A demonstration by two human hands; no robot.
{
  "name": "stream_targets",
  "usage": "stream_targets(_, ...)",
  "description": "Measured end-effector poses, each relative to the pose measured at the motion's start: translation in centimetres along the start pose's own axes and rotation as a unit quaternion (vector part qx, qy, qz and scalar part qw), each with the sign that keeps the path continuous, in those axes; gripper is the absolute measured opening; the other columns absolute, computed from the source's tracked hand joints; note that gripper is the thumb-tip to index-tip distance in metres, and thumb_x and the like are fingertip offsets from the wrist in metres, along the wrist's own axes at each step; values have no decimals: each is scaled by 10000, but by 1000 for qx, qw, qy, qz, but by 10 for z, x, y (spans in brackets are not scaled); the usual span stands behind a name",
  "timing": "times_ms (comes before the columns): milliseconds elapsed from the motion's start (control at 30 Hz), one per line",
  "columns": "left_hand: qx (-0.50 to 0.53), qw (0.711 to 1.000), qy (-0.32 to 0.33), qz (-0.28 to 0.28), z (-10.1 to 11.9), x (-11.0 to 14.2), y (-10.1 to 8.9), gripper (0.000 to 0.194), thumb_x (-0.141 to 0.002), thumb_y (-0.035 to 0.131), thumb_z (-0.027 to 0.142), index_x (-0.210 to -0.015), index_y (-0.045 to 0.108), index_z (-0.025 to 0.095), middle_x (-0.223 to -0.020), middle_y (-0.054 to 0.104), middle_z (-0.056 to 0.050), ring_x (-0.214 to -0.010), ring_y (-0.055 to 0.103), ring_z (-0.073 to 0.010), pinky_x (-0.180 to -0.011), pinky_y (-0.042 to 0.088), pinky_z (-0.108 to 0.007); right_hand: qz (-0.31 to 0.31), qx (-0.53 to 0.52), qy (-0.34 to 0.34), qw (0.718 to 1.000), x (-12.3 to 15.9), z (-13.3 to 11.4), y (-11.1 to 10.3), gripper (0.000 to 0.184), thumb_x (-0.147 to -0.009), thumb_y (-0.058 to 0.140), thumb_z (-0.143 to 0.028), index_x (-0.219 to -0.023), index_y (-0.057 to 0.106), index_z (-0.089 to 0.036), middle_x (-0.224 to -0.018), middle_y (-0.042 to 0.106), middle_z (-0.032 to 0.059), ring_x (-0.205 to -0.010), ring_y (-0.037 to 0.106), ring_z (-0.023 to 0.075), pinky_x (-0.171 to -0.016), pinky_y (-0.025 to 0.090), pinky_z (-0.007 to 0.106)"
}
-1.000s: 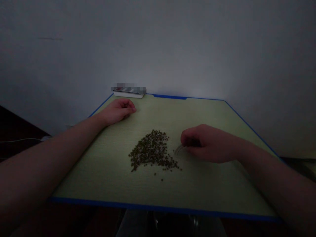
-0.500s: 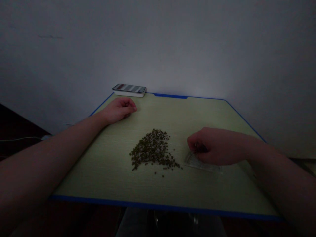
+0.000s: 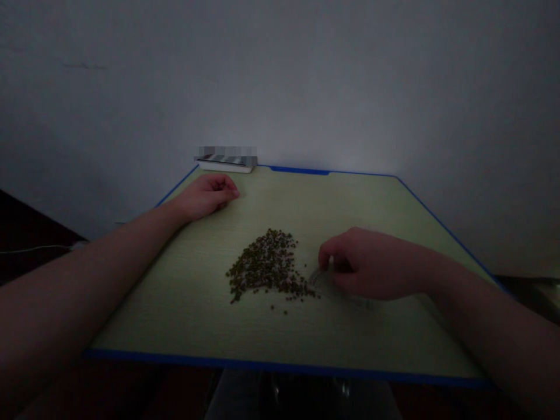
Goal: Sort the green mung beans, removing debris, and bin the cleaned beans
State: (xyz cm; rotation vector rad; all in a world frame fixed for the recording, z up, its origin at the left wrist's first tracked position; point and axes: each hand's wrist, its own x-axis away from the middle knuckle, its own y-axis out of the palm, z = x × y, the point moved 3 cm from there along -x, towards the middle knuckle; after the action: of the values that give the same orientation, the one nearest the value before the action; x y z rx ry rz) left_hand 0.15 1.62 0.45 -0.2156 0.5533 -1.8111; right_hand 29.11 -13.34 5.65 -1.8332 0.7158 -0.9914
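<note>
A loose pile of small dark green beans or seeds (image 3: 265, 265) lies in the middle of the small table, with several grains scattered along its near side. To the right of the pile is a clear plastic protractor (image 3: 322, 282), flat on the tabletop and blurred by motion. My right hand (image 3: 356, 262) is over it, fingers bent down and closed on it; the palm hides much of it. Its left end touches or nearly touches the pile's right tail. My left hand (image 3: 210, 195) rests at the far left of the table, fingers curled together with nothing visible in them.
The pale tabletop (image 3: 280, 338) has a blue rim and stands against a plain wall (image 3: 306, 76). A phone (image 3: 227, 158) lies on a white box (image 3: 225, 167) at the back left corner. A white cable (image 3: 39, 249) runs at the far left.
My right hand has moved left with the protractor, bringing it closer to the pile. My left hand has stayed in place. The view has shifted slightly.
</note>
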Motion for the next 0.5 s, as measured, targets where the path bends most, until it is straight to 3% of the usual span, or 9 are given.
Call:
stream_targets(267, 13, 1000, -2, 1, 1, 0, 1, 106, -708, 667, 242, -727, 595, 168, -458, 434, 69, -397, 362, -68, -397, 249, -202, 14, 33, 30, 999, -3, 11, -5, 188, -729, 570, -173, -837, 722, -197, -657, 678, 5, -541, 558, 125, -505, 347, 249)
stream_targets(500, 1, 1000, -1, -3, 3, 1, 1, 114, -714, 664, 256, -734, 595, 168, -476, 444, 62, -411, 368, -73, -410, 252, -206, 12, 16, 7, 1000, -2, 2, -1, 177, -726, 568, -175, -828, 710, -201, -693, 683, 13, -565, 558, 129, -500, 333, 250)
